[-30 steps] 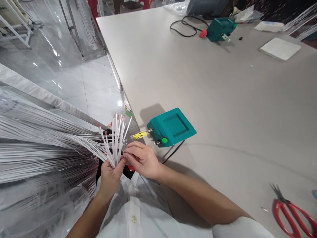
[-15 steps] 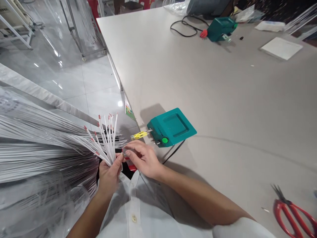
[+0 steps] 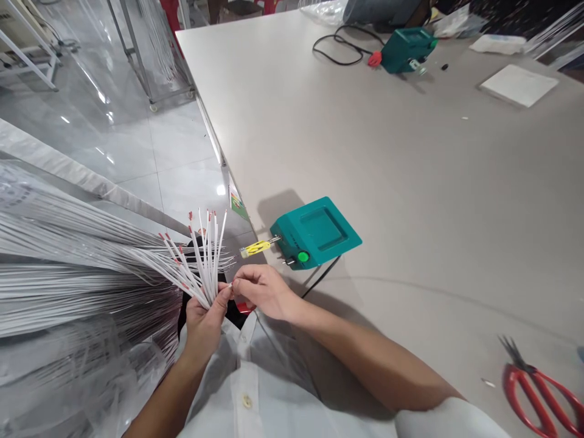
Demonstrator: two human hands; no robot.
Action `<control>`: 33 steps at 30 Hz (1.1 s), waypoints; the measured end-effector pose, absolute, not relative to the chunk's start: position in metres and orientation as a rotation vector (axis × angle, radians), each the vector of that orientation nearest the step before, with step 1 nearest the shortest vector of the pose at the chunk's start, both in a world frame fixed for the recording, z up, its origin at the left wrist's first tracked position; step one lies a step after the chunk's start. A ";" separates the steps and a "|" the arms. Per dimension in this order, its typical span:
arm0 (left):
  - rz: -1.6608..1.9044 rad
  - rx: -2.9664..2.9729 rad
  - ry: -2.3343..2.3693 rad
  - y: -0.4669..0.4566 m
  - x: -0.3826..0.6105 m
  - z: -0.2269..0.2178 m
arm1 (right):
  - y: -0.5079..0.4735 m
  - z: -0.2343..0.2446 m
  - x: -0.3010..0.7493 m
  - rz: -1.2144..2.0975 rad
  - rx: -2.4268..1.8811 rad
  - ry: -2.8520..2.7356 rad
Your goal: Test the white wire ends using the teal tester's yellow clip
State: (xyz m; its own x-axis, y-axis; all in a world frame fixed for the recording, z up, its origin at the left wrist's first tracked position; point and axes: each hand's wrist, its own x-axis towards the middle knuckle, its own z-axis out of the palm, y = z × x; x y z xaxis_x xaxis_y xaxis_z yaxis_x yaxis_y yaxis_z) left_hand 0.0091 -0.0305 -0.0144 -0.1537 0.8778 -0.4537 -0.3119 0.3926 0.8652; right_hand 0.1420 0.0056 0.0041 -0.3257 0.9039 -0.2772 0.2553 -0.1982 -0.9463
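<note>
My left hand (image 3: 206, 321) is closed round a bundle of white wires (image 3: 208, 261), whose tips, several of them red, fan out upward. Just to its right, my right hand (image 3: 264, 292) pinches the end of one wire (image 3: 230, 285) between thumb and forefinger; a bit of red shows at that tip. Beyond the hands, at the table edge, sits a teal device (image 3: 314, 234) with a green button. A yellow piece (image 3: 256, 247) sticks out from its left side, apart from my fingers.
Long white wires (image 3: 68, 261) lie in a mass at the left. Red-handled scissors (image 3: 531, 383) rest on the table (image 3: 410, 182) at the lower right. A second teal device (image 3: 407, 52) with a black cord and a white pad (image 3: 519, 86) are at the back.
The right fingertips have drawn together into a pinch at the wire end, where red now shows. The fanned wire tips have shifted slightly to the right.
</note>
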 end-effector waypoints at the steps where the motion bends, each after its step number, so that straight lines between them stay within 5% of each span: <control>1: 1.143 0.567 1.336 -0.031 0.009 -0.014 | 0.006 0.000 0.141 1.744 -1.372 -1.383; 4: 1.168 0.567 1.328 -0.030 0.009 -0.010 | 0.005 -0.012 0.139 1.928 -1.381 -1.202; 23: 1.120 0.541 1.280 -0.028 0.010 -0.013 | 0.006 0.008 0.140 1.038 -1.206 -1.645; 33: 1.194 0.528 1.299 -0.025 0.010 -0.003 | 0.004 -0.005 0.137 1.226 -1.322 -1.560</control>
State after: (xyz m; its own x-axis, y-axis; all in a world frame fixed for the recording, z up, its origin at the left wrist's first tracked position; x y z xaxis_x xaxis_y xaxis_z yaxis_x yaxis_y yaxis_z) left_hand 0.0102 -0.0253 -0.0033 -0.1634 0.8810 -0.4440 -0.3680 0.3631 0.8560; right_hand 0.1373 0.0036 -0.0046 -0.1959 0.9797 -0.0431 0.2734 0.0124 -0.9618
